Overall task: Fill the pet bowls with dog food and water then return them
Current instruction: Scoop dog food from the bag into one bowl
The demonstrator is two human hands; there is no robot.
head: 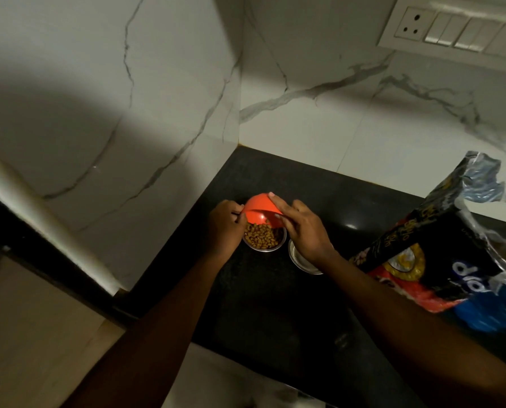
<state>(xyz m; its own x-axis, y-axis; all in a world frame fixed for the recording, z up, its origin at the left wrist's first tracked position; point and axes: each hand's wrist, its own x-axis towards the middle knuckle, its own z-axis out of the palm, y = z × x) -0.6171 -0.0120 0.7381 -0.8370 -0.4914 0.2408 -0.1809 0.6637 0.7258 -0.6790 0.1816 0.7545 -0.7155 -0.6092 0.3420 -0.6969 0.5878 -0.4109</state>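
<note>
Both hands, left hand (226, 228) and right hand (304, 228), grip an orange cup (260, 212) tipped over a steel bowl (264, 240) holding kibble (262, 235). Right of it sits a second bowl (297, 260), contents hidden, then the open food bag (440, 248).

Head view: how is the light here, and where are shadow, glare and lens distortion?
Head view: dim, warm light; a large soft shadow covers the left marble wall; small glare spot on the black counter; shiny highlights on the dog food bag; wide-angle bending tilts the switch panel; orange cup and kibble bowl stay readable.
</note>
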